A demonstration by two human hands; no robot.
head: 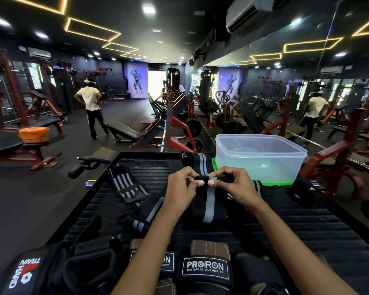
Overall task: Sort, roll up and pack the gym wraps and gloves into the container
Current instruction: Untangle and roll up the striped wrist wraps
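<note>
My left hand (182, 184) and right hand (230, 184) pinch striped wrap (209, 201) end, rolling tight to fit empty container (262, 158).

There is a single view, from a wide-angle camera worn on the person's head. It looks forward and steeply down along the black ribbed rubber-topped bench (307, 220), whose near edge runs under the bottom of the picture and whose far edge lies about mid-height. Both forearms reach in from below, close to the lens. Beyond the far edge the view opens onto a long gym hall, with a mirrored wall (307, 92) on the right. The wide lens bends straight lines near the borders.
</note>
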